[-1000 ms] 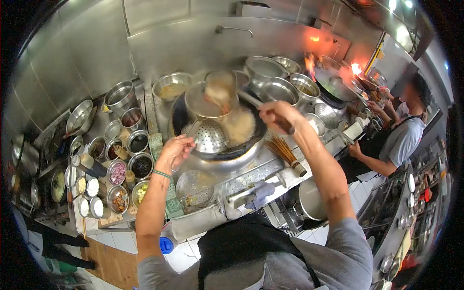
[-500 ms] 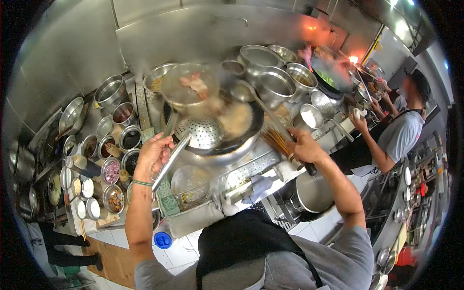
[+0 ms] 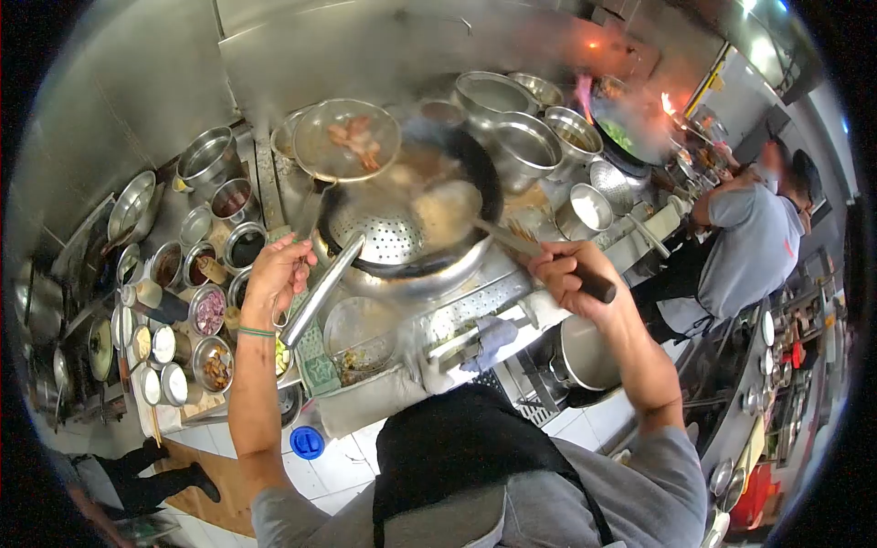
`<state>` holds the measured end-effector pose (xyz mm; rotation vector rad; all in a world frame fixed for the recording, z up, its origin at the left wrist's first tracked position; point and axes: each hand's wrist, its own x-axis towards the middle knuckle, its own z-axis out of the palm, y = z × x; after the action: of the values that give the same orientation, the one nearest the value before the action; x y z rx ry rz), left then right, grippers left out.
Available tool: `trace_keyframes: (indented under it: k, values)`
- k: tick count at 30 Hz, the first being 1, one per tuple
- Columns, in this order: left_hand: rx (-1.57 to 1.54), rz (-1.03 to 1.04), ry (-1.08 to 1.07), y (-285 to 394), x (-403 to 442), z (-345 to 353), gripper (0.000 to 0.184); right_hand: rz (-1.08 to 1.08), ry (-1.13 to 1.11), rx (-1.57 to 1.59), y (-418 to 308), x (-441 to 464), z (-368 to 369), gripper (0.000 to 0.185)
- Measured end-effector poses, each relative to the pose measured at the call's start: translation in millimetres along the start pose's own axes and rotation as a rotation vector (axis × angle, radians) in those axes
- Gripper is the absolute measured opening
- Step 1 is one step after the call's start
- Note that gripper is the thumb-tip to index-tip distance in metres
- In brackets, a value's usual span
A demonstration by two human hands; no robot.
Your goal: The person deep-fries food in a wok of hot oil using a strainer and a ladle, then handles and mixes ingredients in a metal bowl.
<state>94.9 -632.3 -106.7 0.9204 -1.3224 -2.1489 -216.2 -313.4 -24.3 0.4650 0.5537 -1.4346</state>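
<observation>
My left hand (image 3: pixel 281 279) is at the left of the wok, its fingers loosely bent and apart, with nothing visible in them. Beside it slants the metal handle of a perforated skimmer (image 3: pixel 379 239), which sits in the steaming wok (image 3: pixel 484 173). A round strainer (image 3: pixel 315 151) with reddish meat pieces (image 3: pixel 356 142) rests behind the wok's left side, its handle pointing toward my left hand. My right hand (image 3: pixel 571 276) grips the dark handle of a ladle (image 3: pixel 448 208); its bowl is over the wok, blurred by steam.
Tubs of condiments, including chopped onion (image 3: pixel 208 312), stand at the left. Metal pots (image 3: pixel 524 144) and a container of white contents (image 3: pixel 590 208) are at the right. A co-worker (image 3: pixel 754 228) stands near a flaming wok (image 3: pixel 621 137). A stockpot (image 3: pixel 589 352) is below my right arm.
The meat strainer has moved back from above the wok, and my left hand's fingers have come away from its handle. My right hand has shifted the ladle bowl lower over the wok.
</observation>
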Motion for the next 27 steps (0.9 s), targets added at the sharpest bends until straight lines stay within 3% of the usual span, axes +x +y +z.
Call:
trace_keyframes:
  k: [2, 5, 8, 9, 10, 14, 16, 18, 19, 22, 23, 27]
  values:
    - [0.005, 0.003, 0.013, -4.3, 1.2, -5.2, 0.046, 0.021, -0.104, 0.193, -2.1, -2.9, 10.9, 0.012]
    - [0.022, -0.009, 0.034, -10.6, 1.9, -7.2, 0.050, 0.034, -0.154, 0.200, -6.1, -1.0, 20.8, 0.015]
    - [0.034, 0.006, 0.032, -18.6, 3.4, -7.3, 0.038, 0.027, -0.182, 0.156, -7.0, -0.9, 35.3, 0.018]
    - [0.058, -0.003, 0.025, -18.5, 2.2, -4.8, 0.022, 0.018, -0.203, 0.120, -7.8, -0.7, 41.4, 0.019]
    - [0.054, -0.009, 0.013, -19.3, 1.8, -2.7, 0.018, 0.009, -0.223, 0.083, -9.1, 0.1, 47.6, 0.020]
    - [0.028, -0.029, -0.024, -25.0, 3.7, 5.8, 0.012, -0.096, -0.219, -0.213, -0.3, 15.6, 79.3, 0.017]
    - [-0.026, -0.042, -0.044, -29.2, 7.8, 12.1, 0.012, -0.121, -0.236, -0.591, 1.2, 35.3, 81.6, 0.013]
    - [-0.045, -0.050, -0.067, -32.1, 9.4, 17.5, 0.013, -0.456, -0.014, -1.123, 13.4, 52.6, 81.2, 0.015]
    - [-0.053, -0.050, -0.070, -33.5, 10.1, 19.7, 0.013, -0.503, -0.020, -1.332, 10.0, 60.4, 76.9, 0.014]
    - [-0.071, -0.044, -0.061, -33.3, 7.3, 20.5, 0.014, -0.801, 0.127, -1.611, 31.3, 46.8, 63.7, 0.034]
    - [-0.075, -0.043, -0.053, -32.6, 4.3, 19.2, 0.014, -0.856, 0.088, -1.655, 22.0, 48.9, 47.0, 0.051]
    - [-0.068, -0.017, 0.009, -21.6, -14.8, 12.3, 0.024, -0.918, 0.191, -1.694, 27.8, -0.7, 17.4, 0.051]
